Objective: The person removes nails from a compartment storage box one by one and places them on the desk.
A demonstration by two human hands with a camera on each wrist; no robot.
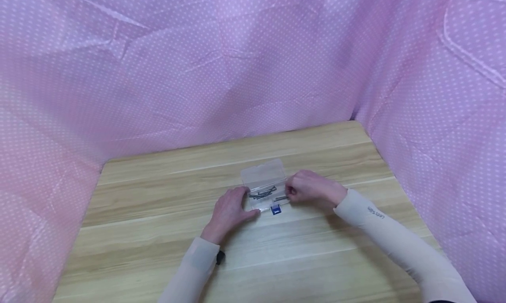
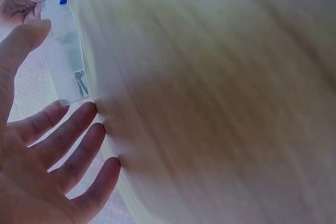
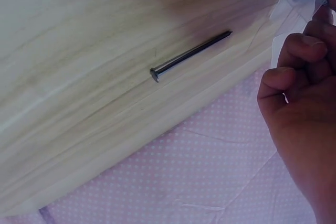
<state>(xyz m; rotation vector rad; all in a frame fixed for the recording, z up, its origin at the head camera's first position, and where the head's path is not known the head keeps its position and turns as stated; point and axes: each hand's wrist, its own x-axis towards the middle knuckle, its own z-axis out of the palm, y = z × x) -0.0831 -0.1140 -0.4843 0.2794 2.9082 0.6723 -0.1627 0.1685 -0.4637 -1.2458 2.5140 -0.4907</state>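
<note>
A small clear plastic box [image 1: 266, 203] lies on the table with its lid [image 1: 263, 173] raised toward the back and a blue latch [image 1: 276, 209] at the front. Several metal nails [image 1: 262, 192] lie inside. My left hand [image 1: 230, 209] holds the box at its left end, thumb at the front and index fingertip at the far corner; the other fingers [image 2: 86, 153] spread behind. At the right end, my right hand [image 1: 310, 186] has curled fingers and pinches a nail [image 1: 280, 198] that reaches over the box. Its fingertips are partly hidden.
One more nail [image 3: 191, 55] lies loose on the wooden table [image 1: 158, 232], seen in the right wrist view. Pink dotted cloth [image 1: 221, 74] hangs behind the table and along its sides.
</note>
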